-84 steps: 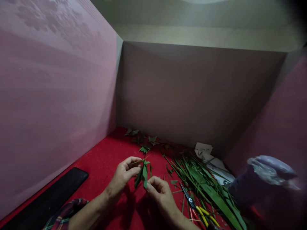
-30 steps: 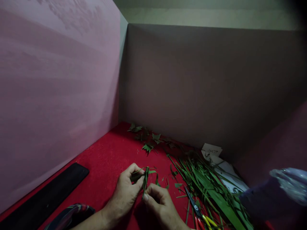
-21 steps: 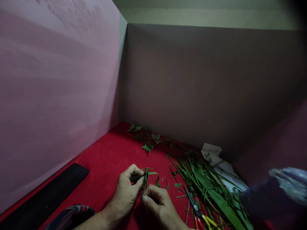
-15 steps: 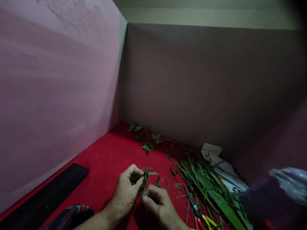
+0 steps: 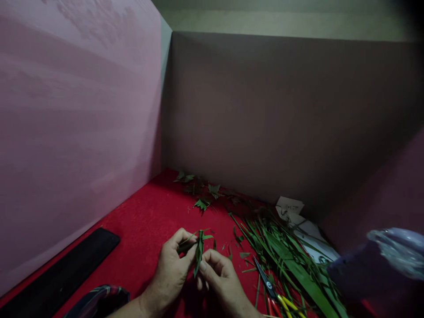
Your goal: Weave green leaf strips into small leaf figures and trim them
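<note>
My left hand (image 5: 173, 264) is closed around a small bundle of folded green leaf strips (image 5: 199, 249), pinched between thumb and fingers. The bundle stands nearly upright, with loose strip ends sticking out at its top. At the bundle's lower right side, my right hand (image 5: 220, 274) has its thumb and index finger pressed together on a strip of the leaf; the exact grip is partly hidden. Right of that hand lie scissors (image 5: 265, 276) with dark blades, next to red and yellow handles (image 5: 286, 305).
Long green blades of leaf (image 5: 291, 260) are heaped on the red cloth (image 5: 142, 238) at right. Lobed leaves (image 5: 202, 204) lie farther back. White papers (image 5: 309, 236) and a plastic-wrapped item (image 5: 397, 251) are far right; a long black bar (image 5: 62, 269) lies left. Panels rise behind and left.
My right hand has moved up slightly, closer to the bundle's middle. The curled strip that hung to the right of the bundle is now mostly hidden. The camera view has shifted a little.
</note>
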Tool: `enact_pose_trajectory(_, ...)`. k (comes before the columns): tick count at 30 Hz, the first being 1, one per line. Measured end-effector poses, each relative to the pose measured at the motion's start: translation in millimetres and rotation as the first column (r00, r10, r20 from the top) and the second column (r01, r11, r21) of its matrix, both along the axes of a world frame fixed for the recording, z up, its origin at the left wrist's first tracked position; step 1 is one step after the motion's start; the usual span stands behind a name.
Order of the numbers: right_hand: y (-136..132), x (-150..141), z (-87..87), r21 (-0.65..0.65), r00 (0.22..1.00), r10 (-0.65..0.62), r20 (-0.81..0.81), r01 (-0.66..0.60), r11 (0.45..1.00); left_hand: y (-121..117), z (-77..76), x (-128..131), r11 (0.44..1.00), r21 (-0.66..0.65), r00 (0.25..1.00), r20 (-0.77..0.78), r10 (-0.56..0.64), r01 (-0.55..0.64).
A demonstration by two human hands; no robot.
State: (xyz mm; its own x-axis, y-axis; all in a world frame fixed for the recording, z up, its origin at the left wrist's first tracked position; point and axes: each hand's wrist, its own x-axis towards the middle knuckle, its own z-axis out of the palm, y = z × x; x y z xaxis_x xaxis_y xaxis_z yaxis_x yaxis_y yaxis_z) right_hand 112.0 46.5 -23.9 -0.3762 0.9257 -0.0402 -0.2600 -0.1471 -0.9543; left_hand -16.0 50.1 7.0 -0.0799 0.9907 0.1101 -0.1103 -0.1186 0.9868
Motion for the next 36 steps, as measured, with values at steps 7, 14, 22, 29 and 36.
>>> enact_pose_trajectory(7,1,1,-3.8,-0.108,0.99,0.046,-0.134,-0.061,0.992,-2,2.6,-2,0.996,0.073,0.997,-0.069,-0.04,0.046)
enact_pose_trajectory(14,-2,10,10.6,-0.301,0.962,0.078,-0.263,-0.158,0.94,4,17.5,-18,0.99,0.133,0.998,-0.017,0.054,-0.051)
enact_pose_trajectory(22,-6,11,12.0,-0.361,0.907,0.118,-0.404,-0.277,0.89,17,28.1,-33,0.985,0.015,0.979,-0.112,-0.17,0.173)
enact_pose_trajectory(29,-7,11,15.0,-0.279,0.845,0.223,-0.486,-0.392,0.877,25,24.5,-38,0.886,-0.075,0.885,-0.058,-0.463,0.458)
enact_pose_trajectory(36,-2,15,7.7,-0.308,0.847,0.206,-0.49,-0.39,0.868,20,32.3,-36,0.888,-0.015,0.887,-0.046,-0.459,0.459)
